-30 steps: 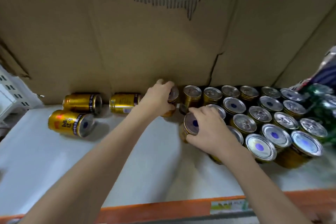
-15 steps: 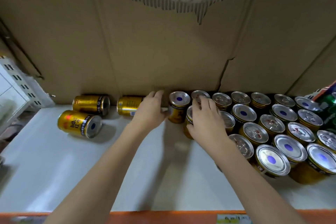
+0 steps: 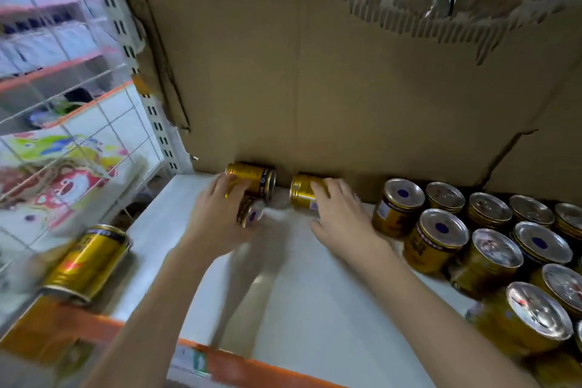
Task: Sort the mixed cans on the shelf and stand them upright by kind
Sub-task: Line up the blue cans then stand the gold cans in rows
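1. Three short gold metal drink cans lie on their sides at the back of the white shelf board [image 3: 315, 293], right up against the torn brown cardboard sheet [image 3: 362, 88]. The back-left gold can [image 3: 252, 178] has its long axis running left-right, dark-banded end facing right. The gold can under the right hand [image 3: 301, 192] also lies left-right, its ribbed end pointing left.
2. A third gold can, just in front of the back-left one [image 3: 252, 213], shows its round end toward the camera-right; it's blurry, so the exact axis is hard to call.
3. A fourth gold can lying on its side [image 3: 88, 261] sits at the front-left corner of the shelf, well apart from the others, long axis running diagonally, near the orange front edge [image 3: 252, 367].
4. The left hand [image 3: 217, 214] covers the two left cans, fingers over them; whether it's actually gripping one, I can't tell, motion blur.
5. The right hand [image 3: 341, 214] has fingers draped and curled over the top of its can, thumb splayed low on the shelf.
6. To the right, a packed block of upright gold cans with silver lids [image 3: 441, 230] stands close to the right wrist.
7. Bare white shelf runs between the arms toward the front edge; a white wire-grid side panel [image 3: 78, 151] closes the left.
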